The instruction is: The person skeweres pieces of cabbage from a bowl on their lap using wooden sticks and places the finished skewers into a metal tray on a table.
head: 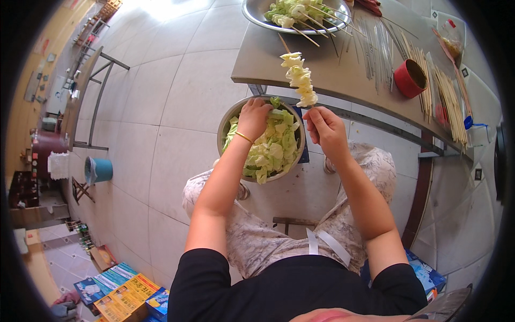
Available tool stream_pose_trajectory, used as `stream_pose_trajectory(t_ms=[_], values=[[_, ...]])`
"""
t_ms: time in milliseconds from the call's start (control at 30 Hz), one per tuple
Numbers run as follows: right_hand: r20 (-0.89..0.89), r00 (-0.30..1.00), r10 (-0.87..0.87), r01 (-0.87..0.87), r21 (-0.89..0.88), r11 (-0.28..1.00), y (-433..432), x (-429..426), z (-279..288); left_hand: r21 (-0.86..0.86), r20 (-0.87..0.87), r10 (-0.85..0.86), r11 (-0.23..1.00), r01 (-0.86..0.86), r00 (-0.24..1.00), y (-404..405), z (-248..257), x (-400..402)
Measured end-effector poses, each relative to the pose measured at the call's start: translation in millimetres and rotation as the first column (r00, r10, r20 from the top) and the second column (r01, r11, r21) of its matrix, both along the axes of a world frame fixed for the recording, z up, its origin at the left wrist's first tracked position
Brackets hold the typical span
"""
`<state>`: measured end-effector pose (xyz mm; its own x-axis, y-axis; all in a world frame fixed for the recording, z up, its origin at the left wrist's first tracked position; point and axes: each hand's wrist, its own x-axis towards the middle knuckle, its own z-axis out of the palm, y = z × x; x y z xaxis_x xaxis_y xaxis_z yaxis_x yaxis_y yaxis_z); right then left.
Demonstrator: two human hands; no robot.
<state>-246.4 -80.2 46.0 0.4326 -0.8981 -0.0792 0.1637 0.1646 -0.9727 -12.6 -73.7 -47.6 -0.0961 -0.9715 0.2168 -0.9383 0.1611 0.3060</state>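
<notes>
My right hand (326, 128) pinches the lower end of a wooden skewer threaded with pale cabbage pieces (301, 80). The bare tip of the skewer (284, 43) points up and away, seen against the metal table. My left hand (255, 116) reaches into a round metal bowl (220, 139) on its far side. Torn cabbage leaves (275, 151) fill this bowl, which sits between my knees. The left fingertips touch the leaves, but whether they grip a piece is hidden.
On the metal table (277, 64) are a metal basin (253, 20) of cabbage skewers, loose metal skewers (374, 52), wooden skewers (450, 104) and a red cup (409, 78). The table edge runs close beyond my right hand. A blue bin (102, 169) and cardboard boxes (126, 298) stand at left.
</notes>
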Motion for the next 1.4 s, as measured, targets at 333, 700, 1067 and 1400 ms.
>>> stream_pose_trajectory(t_ms=[333, 700, 1067, 1400], values=[[0.011, 1.0, 0.014, -0.013, -0.029, 0.999, 0, 4, -5, 0.064, -0.067, -0.066, 0.995, 0.071, 0.996, 39, 7, 25], [-0.015, 0.999, 0.035, -0.035, -0.016, 0.999, 4, 11, -9, 0.126, -0.191, -0.15, 0.976, 0.175, 0.97, 67, 18, 35], [-0.026, 0.999, 0.035, -0.036, -0.031, 0.999, 3, 12, -11, 0.132, -0.618, 0.163, 0.986, -0.103, 0.769, 58, 14, 51], [-0.019, 0.999, 0.028, -0.028, -0.035, 0.999, 2, 11, -12, 0.046, -0.757, 0.33, 0.888, -0.458, 0.564, 52, 14, 80]])
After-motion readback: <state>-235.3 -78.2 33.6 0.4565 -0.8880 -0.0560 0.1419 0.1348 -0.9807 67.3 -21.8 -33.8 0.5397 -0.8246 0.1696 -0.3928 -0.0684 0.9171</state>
